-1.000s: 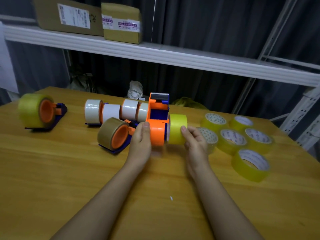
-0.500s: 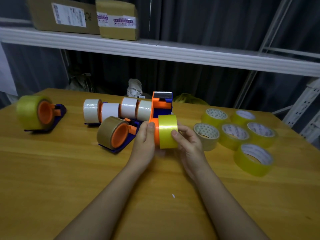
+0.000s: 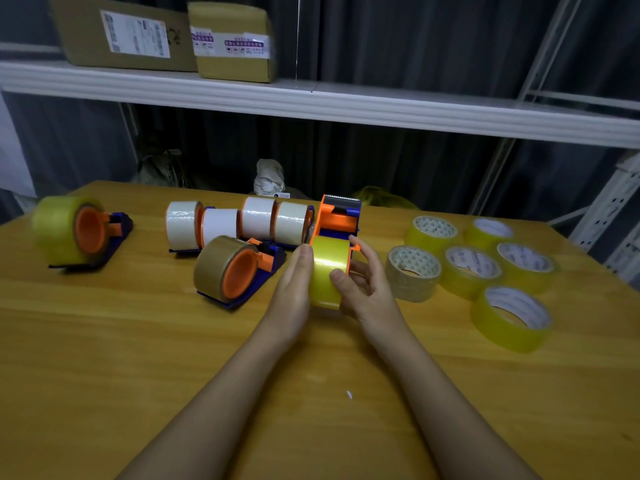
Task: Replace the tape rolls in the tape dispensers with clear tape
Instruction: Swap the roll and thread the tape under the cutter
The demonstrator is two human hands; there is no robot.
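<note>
Hiding behind the yellowish tape roll [image 3: 327, 271]: dispenser [image 3: 341, 220] hub, both palms.

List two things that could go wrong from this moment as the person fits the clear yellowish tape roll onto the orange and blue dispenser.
1. The clear yellowish tape roll may sit crooked on the orange and blue dispenser: the right hand grips it by its edge while the left hand only presses flat.
2. The brown tape dispenser lies close beside the left hand, so a push could knock it.
</note>
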